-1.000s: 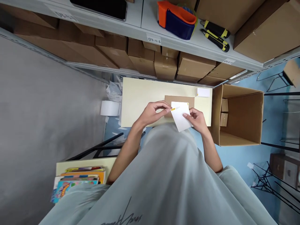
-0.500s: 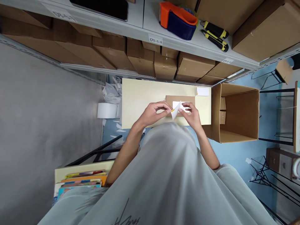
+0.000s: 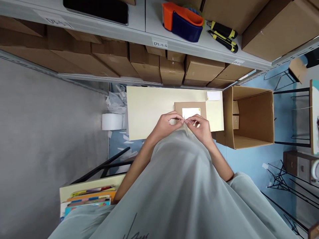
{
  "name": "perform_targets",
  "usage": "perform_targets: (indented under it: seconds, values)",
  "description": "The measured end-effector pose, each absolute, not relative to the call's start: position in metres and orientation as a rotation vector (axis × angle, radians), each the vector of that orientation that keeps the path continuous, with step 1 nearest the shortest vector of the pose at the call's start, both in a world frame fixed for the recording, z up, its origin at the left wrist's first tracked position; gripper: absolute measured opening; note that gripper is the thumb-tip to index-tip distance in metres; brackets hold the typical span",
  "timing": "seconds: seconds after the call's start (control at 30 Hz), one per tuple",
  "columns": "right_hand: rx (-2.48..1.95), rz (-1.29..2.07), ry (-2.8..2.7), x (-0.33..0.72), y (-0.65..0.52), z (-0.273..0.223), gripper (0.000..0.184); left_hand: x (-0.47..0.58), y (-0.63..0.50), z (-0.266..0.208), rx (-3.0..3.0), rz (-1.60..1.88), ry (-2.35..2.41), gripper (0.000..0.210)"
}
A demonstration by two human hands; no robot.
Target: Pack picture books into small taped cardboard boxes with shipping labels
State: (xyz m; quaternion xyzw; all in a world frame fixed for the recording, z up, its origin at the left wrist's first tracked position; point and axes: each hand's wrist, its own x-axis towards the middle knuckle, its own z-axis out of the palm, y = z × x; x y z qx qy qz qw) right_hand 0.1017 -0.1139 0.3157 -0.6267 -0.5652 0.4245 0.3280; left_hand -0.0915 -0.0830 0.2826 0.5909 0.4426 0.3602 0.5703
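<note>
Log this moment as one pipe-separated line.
left hand: pinching thin pale sheet | right hand: pinching, fingertips at left's | carton: on table, white label on top | open box: right of table

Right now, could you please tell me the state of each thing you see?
Left hand: pinching sheet
Right hand: pinching sheet
Sheet: held, nearly edge-on
Package: lying flat, label on top
Big box: open, small boxes inside
Phone: screen dark
Knives: lying, blades unclear
</note>
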Motion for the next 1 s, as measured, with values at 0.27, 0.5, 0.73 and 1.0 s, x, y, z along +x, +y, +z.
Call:
perform_targets:
  seconds: [0.27, 0.5, 0.73, 1.0]
  values:
    - [-1.717, 1.145, -1.344, 0.125, -0.112, 0.311, 0.019, -0.096, -0.081, 0.264, 1.301, 0.874, 1.102, 0.014]
    - [-1.754, 1.126, -1.177, 0.137, -0.113, 0.312, 0.020, -0.125, -0.077, 0.240, 1.138, 0.966, 1.279, 0.016]
    - [-1.797, 1.078, -1.124, 0.119, -0.106, 0.316, 0.025, -0.172, -0.077, 0.219, 0.827, 1.213, 1.466, 0.018]
    - [-1.782, 1.076, -1.133, 0.078, -0.103, 0.315, 0.023, -0.276, -0.062, 0.172, 0.570, 1.139, 1.842, 0.005]
